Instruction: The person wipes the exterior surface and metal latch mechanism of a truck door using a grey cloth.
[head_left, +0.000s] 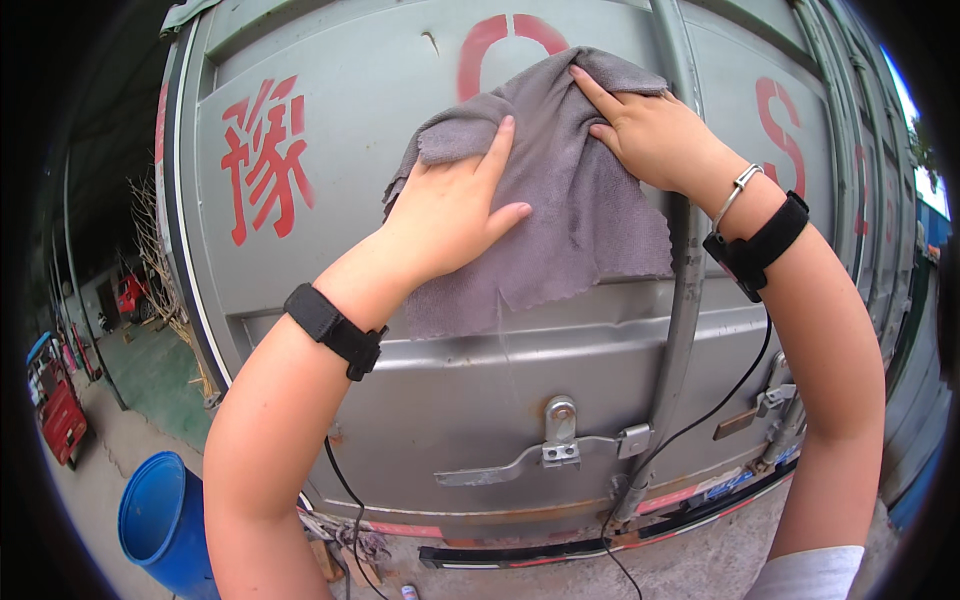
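A grey-purple terry cloth (540, 217) is spread against the silver metal rear door (375, 97) of a truck's cargo box. My left hand (450, 210) lies on the cloth's left part, thumb apart, with a fold of fabric over some of its fingers. Higher up, at the cloth's right corner, my right hand (645, 131) holds it, index finger stretched along a crease and other fingers under the fabric. The cloth's lower edge hangs ragged, with a slit. It partly covers the red painted marking (506, 34) behind it.
A vertical lock rod (679, 315) runs just right of the cloth, with a latch handle (487, 472) below. Black cables (720, 412) hang by both arms. A blue plastic barrel (154, 510) stands at lower left, and a red vehicle (61, 412) is farther off.
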